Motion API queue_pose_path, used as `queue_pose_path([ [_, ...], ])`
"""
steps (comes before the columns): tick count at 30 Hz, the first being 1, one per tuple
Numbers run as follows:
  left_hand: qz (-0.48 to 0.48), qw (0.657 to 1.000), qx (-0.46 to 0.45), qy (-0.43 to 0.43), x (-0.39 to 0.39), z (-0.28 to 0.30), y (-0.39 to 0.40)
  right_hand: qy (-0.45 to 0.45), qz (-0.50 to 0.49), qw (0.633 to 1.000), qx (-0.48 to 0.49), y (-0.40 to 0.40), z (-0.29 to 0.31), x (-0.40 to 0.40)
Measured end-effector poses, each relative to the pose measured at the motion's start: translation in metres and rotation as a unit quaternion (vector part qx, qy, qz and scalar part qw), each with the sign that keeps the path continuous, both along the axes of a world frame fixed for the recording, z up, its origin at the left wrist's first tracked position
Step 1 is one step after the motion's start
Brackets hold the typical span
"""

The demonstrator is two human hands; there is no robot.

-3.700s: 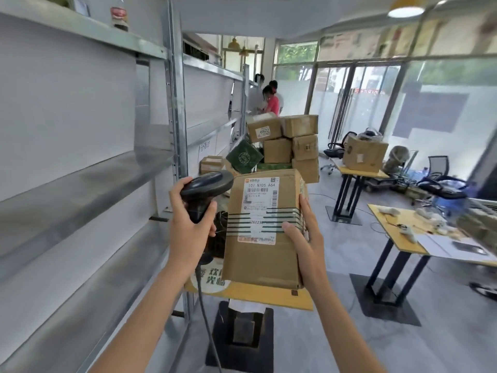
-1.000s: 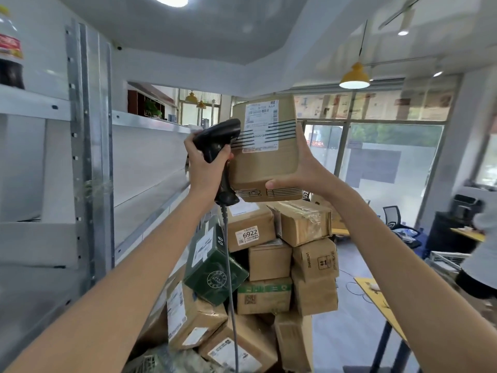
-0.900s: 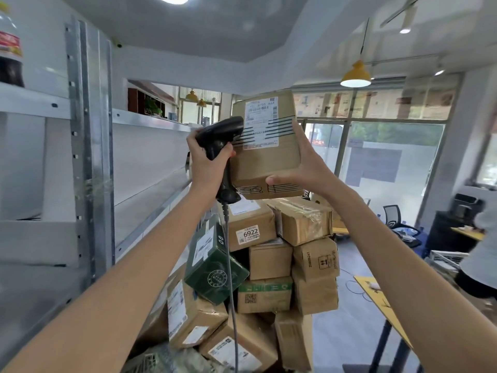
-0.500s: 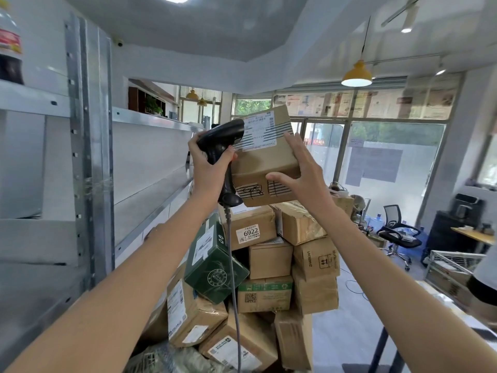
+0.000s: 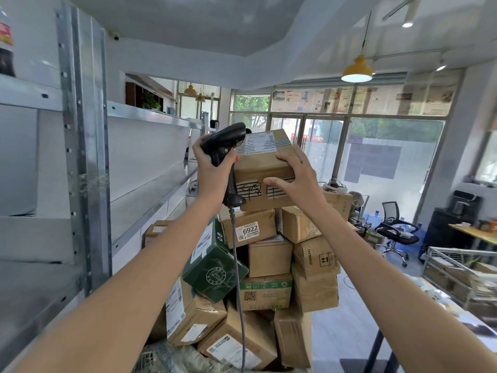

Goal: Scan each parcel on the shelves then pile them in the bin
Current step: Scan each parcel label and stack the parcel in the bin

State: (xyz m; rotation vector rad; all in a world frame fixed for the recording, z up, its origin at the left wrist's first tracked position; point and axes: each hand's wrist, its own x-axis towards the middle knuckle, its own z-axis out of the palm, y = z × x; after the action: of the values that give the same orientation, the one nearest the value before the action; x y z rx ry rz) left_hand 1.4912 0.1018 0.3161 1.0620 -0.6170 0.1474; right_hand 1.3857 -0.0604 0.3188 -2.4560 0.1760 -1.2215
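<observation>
Box (image 5: 265, 168) rests atop the pile (image 5: 258, 265), right hand (image 5: 295, 179) grip spread flat on it, left hand (image 5: 215, 170) grip wrapped round scanner (image 5: 224, 146); risk: off-centre seating on the leaning stack topples it on release.

You stood in a white-walled room where a yellow dome pendant lamp (image 5: 357, 69) hung lit before tall glass windows (image 5: 387, 152). A black mesh office chair (image 5: 395, 227) sat on the pale grey floor (image 5: 357, 305).
</observation>
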Motion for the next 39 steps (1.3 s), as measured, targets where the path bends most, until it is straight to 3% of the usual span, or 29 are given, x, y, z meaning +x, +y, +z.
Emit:
queue_pose_path([
  [13, 0.005, 0.999, 0.043, -0.023, 0.004, -0.011, -0.011, 0.035, -0.004, 0.998, 0.047, -0.01, -0.014, 0.009],
  [27, 0.035, 0.998, 0.029, -0.04, 0.0, -0.013, 0.003, 0.04, -0.056, 0.997, 0.021, 0.005, -0.014, 0.003],
  [39, 0.043, 0.997, 0.037, -0.042, -0.002, -0.016, 0.031, -0.008, -0.11, 0.993, -0.031, 0.012, -0.006, -0.001],
])
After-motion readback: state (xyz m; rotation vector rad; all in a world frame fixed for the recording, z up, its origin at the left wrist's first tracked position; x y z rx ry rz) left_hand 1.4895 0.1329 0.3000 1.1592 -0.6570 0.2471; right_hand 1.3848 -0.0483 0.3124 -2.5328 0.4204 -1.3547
